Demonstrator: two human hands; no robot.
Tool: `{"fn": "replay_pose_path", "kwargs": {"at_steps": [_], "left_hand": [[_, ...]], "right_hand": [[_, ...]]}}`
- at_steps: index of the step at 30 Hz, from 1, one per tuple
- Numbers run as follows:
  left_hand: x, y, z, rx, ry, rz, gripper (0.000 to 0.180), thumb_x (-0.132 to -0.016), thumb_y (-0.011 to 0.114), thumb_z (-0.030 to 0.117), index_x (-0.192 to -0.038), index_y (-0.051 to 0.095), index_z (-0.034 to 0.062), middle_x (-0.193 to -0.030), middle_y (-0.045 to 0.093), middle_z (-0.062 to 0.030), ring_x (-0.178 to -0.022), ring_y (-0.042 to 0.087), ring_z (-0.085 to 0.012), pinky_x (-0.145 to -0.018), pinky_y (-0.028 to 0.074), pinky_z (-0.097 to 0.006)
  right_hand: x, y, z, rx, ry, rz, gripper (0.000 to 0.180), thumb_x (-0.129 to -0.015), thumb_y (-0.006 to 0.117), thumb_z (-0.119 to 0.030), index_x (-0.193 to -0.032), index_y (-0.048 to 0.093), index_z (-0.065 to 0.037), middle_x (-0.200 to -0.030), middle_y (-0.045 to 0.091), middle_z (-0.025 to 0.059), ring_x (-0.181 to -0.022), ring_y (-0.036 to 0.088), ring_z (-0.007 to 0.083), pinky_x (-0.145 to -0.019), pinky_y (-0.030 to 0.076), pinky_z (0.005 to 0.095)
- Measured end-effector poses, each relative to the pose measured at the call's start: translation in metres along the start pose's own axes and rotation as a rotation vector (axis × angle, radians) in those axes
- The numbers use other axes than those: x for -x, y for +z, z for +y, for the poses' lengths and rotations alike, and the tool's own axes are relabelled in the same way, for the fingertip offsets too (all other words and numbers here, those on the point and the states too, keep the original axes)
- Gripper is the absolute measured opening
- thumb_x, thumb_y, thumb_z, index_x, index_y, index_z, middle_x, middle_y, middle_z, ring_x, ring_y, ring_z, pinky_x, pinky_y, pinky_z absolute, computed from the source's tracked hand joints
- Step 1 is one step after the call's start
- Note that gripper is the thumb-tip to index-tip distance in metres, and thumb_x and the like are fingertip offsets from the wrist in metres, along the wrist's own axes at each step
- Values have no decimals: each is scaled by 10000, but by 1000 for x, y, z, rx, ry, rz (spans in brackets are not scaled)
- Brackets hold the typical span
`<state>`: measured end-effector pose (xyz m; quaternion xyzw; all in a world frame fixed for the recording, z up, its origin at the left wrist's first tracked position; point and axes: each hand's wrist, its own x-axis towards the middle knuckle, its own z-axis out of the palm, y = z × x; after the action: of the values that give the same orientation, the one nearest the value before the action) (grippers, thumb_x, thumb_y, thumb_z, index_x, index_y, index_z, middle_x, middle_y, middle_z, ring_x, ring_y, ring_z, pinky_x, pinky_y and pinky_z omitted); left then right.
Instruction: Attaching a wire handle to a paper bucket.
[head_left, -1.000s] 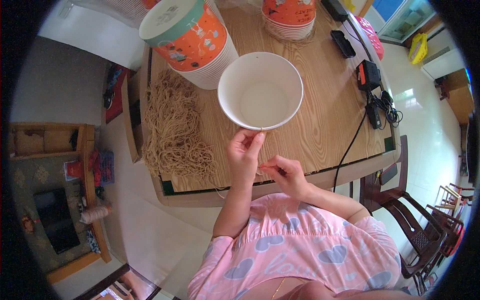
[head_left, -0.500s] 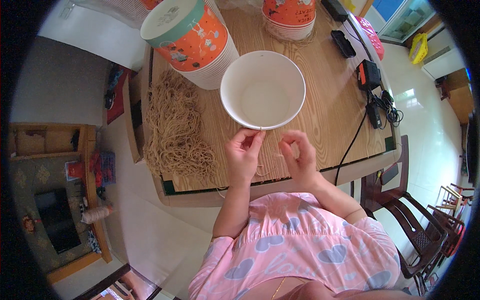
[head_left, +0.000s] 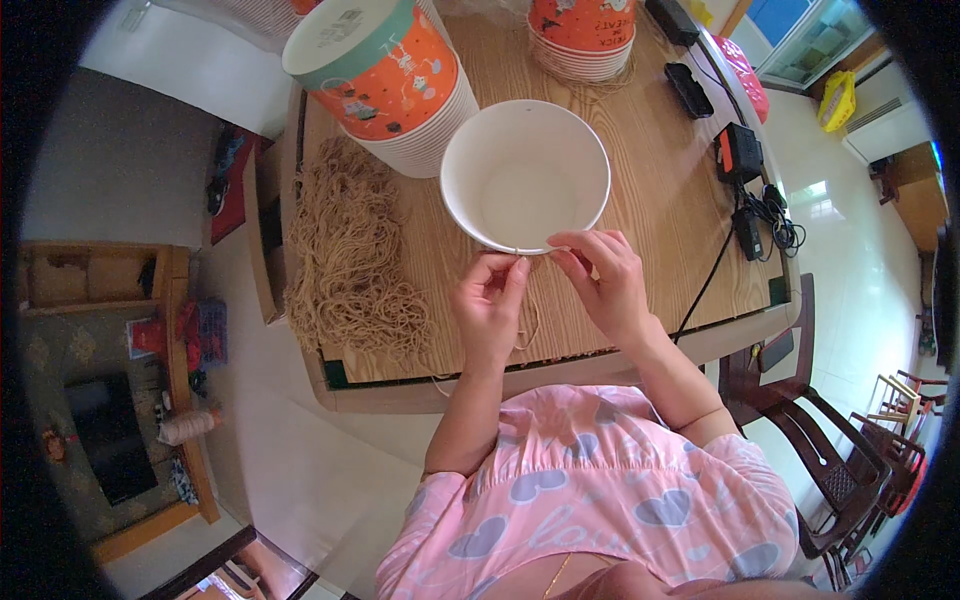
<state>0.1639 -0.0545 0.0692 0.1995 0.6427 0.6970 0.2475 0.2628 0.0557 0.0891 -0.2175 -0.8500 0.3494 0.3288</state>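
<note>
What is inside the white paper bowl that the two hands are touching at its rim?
The white paper bowl shows only a bare white wall and bottom; nothing lies in it. The left hand and right hand cover a small part of its near rim, with a thin string there.

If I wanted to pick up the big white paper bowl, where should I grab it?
Probably by the rim. The white paper bowl stands upright and open, with thin sloping walls, so pinch its near edge from the side facing you. That is where the left hand and right hand already meet it. The far side is crowded by the stack of orange bowls.
</note>
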Motion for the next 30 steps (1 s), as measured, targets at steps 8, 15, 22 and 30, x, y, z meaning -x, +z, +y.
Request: {"fn": "replay_pose_path", "kwargs": {"at_steps": [8,15,22,30], "left_hand": [[-1,0,-6,80,8,66,94,-827,624,50,-896,578,7,-813,597,0,-715,532,-36,-652,434,-177],[-3,-1,-4,67,13,83,83,-826,626,47,-883,583,4,-804,599,0,-711,532,-37,-654,433,-175],[2,1,-14,31,0,78,70,-819,637,53,-869,602,18,-800,602,7,-707,530,-39,-656,429,-175],[-3,-5,-10,49,-14,2,99,-805,649,53,-881,603,8,-801,596,7,-666,522,-39,-614,423,-183]], "right_hand": [[1,2,3,-42,12,-26,100,-808,610,-114,-894,607,-65,-745,627,72,-687,593,234,-697,429,328],[0,3,1,-133,58,-60,77,-831,584,-112,-889,597,-64,-594,562,39,-601,578,215,-686,435,325],[2,5,2,-178,85,-85,75,-836,580,-116,-890,595,-66,-579,549,39,-595,575,211,-684,434,323],[3,5,3,-192,105,-65,76,-830,589,-113,-888,599,-66,-585,556,44,-592,570,219,-695,432,323]]}}
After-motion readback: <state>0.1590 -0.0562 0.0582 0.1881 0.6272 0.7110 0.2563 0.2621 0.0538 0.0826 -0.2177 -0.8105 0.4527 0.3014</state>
